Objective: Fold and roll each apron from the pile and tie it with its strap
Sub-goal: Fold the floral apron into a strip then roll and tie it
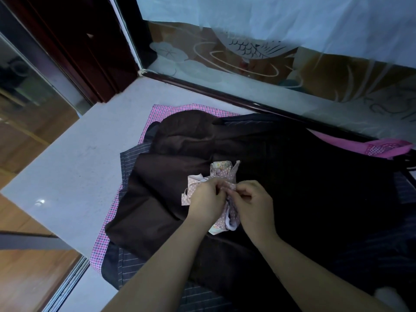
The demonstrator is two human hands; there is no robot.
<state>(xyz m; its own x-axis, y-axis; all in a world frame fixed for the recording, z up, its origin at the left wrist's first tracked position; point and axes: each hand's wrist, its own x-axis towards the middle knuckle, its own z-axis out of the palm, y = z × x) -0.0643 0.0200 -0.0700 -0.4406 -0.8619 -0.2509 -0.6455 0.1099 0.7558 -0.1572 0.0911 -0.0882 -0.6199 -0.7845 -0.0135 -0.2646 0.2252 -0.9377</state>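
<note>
As both hands [206, 199] [253, 204] pinch it, the rolled apron [221, 168] lies lengthwise near-to-far.

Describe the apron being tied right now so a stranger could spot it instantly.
Start at the grey ledge below the etched glass. On the brown apron lying uppermost sits a small roll, pinched by the left hand and right hand. It alone is pale pink with white dots and rolled up; its neighbours lie flat.

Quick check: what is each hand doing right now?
Left hand: gripping the pink dotted apron roll.
Right hand: pinching fabric on the same roll.
</note>
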